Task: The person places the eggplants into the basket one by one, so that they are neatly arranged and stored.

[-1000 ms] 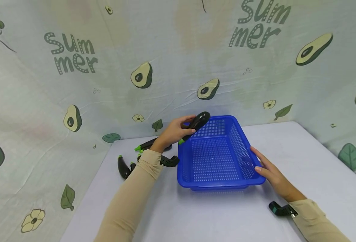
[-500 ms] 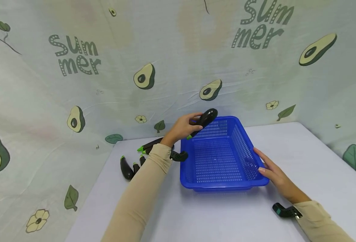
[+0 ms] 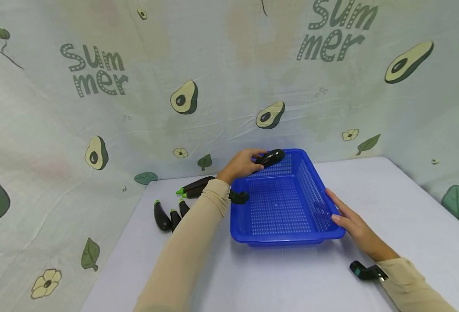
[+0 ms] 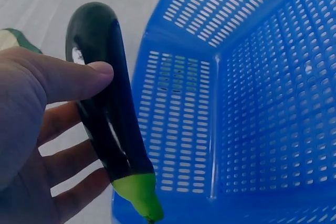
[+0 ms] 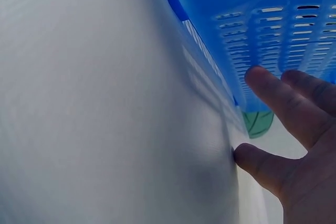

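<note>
A dark eggplant [image 3: 273, 157] with a green stem end is in my left hand [image 3: 242, 165], over the far left corner of the blue plastic basket [image 3: 288, 238]. In the left wrist view, the thumb lies across the eggplant [image 4: 107, 98] and the fingers are behind it; its green cap points down beside the basket wall. My right hand [image 3: 356, 227] holds the basket's right rim, thumb on top. From the right wrist view, its fingers [image 5: 283, 106] reach along the perforated outer wall. The basket's visible floor bears nothing.
Several more eggplants [image 3: 161, 216] lie on the white table [image 3: 284, 281] left of the basket, partly hidden by my left arm. A printed cloth [image 3: 221, 78] with avocados hangs behind the table.
My left hand has carried the eggplant rightward over the basket's far left corner, and then lowered it, tilting it flatter. The right hand stays at the rim.
</note>
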Tool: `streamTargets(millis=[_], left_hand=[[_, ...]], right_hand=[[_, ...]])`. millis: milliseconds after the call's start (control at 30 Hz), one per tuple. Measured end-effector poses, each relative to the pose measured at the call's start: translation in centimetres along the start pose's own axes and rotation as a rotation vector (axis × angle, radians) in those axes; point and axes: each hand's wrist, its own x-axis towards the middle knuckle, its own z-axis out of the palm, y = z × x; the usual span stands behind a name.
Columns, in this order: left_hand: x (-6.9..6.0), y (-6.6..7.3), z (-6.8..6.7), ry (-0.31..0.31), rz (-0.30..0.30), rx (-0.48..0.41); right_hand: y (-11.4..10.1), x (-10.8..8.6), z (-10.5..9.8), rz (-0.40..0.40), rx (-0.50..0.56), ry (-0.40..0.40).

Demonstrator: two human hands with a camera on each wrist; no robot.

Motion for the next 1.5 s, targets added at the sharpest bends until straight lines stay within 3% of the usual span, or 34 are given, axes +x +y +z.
streamTargets(millis=[367, 500, 667, 967, 1200, 1500], left_hand=[[2.1, 0.0, 1.5, -0.075, -0.066, 0.028], [2.7, -0.3, 2.1, -0.092, -0.082, 0.066], [2.8, -0.8, 2.3, -0.097, -0.124, 0.13], [3.5, -1.4, 3.0, -0.102, -0.164, 0.217], [4.0, -1.5, 4.1, -0.127, -0.168, 0.218], [4.2, -1.9, 4.9, -0.15, -0.223, 0.265]], right_hand=[[-0.2, -0.6, -0.5, 0.008, -0.065, 0.03], [-0.2, -0.8, -0.5, -0.005, -0.036, 0.01], [0.0, -0.5, -0.2, -0.018, 0.049, -0.041], [-0.1, 0.1, 0.1, -0.01, 0.023, -0.039], [-0.1, -0.2, 0.0, 0.003, 0.012, -0.027], [-0.1, -0.3, 0.0, 0.009, 0.005, -0.013]])
